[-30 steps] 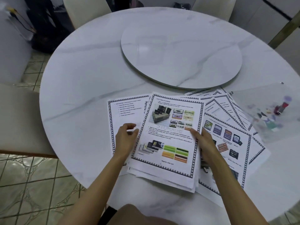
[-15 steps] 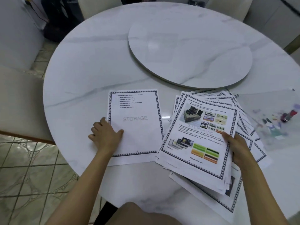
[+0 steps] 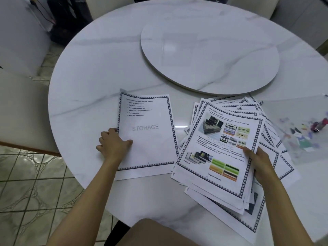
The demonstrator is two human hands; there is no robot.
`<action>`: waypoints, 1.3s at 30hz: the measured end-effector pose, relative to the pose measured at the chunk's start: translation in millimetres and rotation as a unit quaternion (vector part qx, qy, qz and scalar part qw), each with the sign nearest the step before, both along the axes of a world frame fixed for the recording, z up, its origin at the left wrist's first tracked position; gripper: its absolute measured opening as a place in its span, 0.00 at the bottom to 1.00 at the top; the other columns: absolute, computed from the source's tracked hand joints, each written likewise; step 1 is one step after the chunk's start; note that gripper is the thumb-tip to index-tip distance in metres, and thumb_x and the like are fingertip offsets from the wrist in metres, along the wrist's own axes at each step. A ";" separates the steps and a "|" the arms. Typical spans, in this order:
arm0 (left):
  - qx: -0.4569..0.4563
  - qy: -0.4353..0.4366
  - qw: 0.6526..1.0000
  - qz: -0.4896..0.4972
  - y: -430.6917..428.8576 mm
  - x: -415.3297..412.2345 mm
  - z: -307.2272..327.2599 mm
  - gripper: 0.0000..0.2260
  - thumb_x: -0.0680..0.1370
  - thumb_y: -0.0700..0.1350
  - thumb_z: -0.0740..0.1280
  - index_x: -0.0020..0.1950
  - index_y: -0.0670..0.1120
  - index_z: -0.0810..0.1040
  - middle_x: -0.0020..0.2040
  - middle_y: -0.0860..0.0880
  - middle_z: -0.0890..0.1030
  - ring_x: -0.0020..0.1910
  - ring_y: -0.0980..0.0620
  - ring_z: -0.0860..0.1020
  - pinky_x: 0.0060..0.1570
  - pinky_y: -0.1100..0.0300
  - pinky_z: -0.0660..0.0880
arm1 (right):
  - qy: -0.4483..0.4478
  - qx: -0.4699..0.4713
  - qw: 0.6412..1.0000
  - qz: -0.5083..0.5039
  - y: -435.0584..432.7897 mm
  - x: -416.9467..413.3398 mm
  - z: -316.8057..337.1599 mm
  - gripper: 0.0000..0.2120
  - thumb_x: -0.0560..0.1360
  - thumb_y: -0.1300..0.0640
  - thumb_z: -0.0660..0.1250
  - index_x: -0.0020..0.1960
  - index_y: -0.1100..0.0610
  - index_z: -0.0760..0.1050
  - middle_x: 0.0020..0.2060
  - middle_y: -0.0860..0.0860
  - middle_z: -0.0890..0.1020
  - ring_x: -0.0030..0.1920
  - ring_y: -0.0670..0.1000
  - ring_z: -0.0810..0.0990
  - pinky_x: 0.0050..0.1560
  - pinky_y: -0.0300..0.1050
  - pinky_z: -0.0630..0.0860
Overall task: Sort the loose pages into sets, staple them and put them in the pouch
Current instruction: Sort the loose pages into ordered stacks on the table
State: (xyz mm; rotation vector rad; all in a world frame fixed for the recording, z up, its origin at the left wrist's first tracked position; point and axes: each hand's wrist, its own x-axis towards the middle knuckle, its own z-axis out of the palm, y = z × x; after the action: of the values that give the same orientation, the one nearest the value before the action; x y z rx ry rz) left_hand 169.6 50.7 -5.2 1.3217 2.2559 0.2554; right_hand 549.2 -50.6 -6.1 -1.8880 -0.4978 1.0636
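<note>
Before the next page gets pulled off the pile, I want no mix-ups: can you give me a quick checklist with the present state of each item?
1. Separated STORAGE page lies flat, apart from the pile: ok.
2. Left hand rests on that page's edge: ok.
3. Right hand rests on the pile's right side: ok.
4. Pile squared up: not ok, pages fanned and skewed.
5. Pouch within view at right: ok; whether it is open, cannot tell.
6. Stapler located: cannot tell, none clearly seen.
</note>
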 end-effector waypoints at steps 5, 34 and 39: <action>0.096 -0.076 0.992 -0.021 -0.3 -6.5 -4.7 0.18 0.76 0.43 0.66 0.63 0.40 0.69 0.61 0.39 0.70 0.57 0.39 0.72 0.50 0.52 0.68 | -0.016 0.006 1.000 0.002 -1.9 -2.6 -0.5 0.19 0.79 0.60 0.60 0.70 0.60 0.67 0.64 0.59 0.74 0.55 0.56 0.76 0.58 0.54 0.72; 0.148 -0.335 0.923 -0.120 64.6 -37.6 68.3 0.03 0.77 0.45 0.64 0.51 0.49 0.74 0.44 0.51 0.79 0.46 0.48 0.79 0.49 0.53 0.76 | 0.110 0.110 0.988 0.014 56.3 -147.6 13.6 0.17 0.75 0.54 0.65 0.63 0.57 0.71 0.49 0.50 0.83 0.43 0.47 0.84 0.38 0.42 0.81; 0.106 -0.268 0.949 -0.128 59.4 -40.1 38.8 0.04 0.77 0.43 0.64 0.51 0.45 0.74 0.45 0.50 0.77 0.46 0.48 0.75 0.41 0.59 0.68 | 0.128 0.110 0.984 0.065 68.8 -180.7 8.6 0.11 0.79 0.62 0.59 0.56 0.50 0.74 0.47 0.46 0.83 0.43 0.44 0.84 0.38 0.37 0.79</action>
State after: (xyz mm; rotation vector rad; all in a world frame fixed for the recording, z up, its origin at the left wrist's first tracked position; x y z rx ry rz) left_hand 129.5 110.1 33.6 1.4249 1.6206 0.6873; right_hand 368.5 18.2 2.5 -1.5175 -0.5694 1.2625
